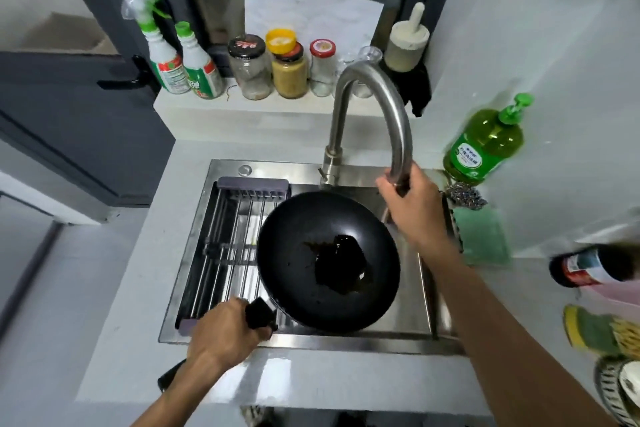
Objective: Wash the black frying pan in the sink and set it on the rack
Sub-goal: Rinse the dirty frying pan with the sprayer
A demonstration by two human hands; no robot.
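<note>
Left grip (227,331) clasps pan (329,260) handle; right grip (414,204) hides faucet (381,107) tip.

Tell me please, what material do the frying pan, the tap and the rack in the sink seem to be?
Frying pan: likely dark non-stick coated metal; matte black.
Tap: brushed steel, probably; grey satin sheen.
Rack: shiny metal rods, with end bars that look like grey plastic.

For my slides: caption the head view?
Left hand grips black frying pan over steel sink; right hand holds curved faucet.
</note>
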